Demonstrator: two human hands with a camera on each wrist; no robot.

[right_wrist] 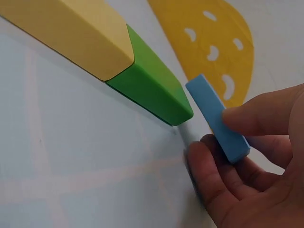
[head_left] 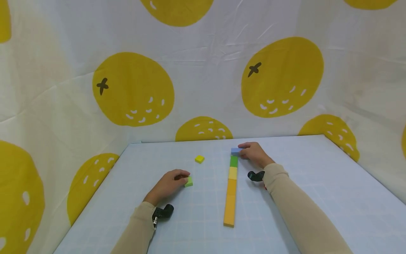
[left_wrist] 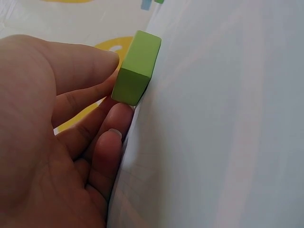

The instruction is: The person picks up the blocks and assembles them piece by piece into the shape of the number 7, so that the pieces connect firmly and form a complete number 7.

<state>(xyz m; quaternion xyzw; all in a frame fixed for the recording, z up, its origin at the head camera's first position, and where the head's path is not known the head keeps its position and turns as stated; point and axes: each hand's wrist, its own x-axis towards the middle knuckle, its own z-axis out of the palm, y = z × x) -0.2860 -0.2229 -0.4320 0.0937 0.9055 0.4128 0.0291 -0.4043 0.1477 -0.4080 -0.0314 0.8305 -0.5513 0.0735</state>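
My left hand (head_left: 169, 184) pinches a light green block (left_wrist: 138, 59) low against the table; the thumb is at one side and the fingers curl at the other. Toward the far edge, my right hand (head_left: 253, 154) grips a blue block (right_wrist: 213, 116) between thumb and fingers. That blue block is tilted in the right wrist view, just past the end of a dark green block (right_wrist: 152, 78). The dark green block is the far end of a straight row, followed nearer by a pale yellow block (head_left: 233, 173) and an orange stretch (head_left: 230, 204).
A small bright yellow block (head_left: 199, 159) lies alone left of the row's far end. The pale checked table (head_left: 196, 225) meets a white curtain (head_left: 203, 91) with yellow fruit prints at the back and sides. A dark camera (head_left: 256, 176) is strapped to the right wrist.
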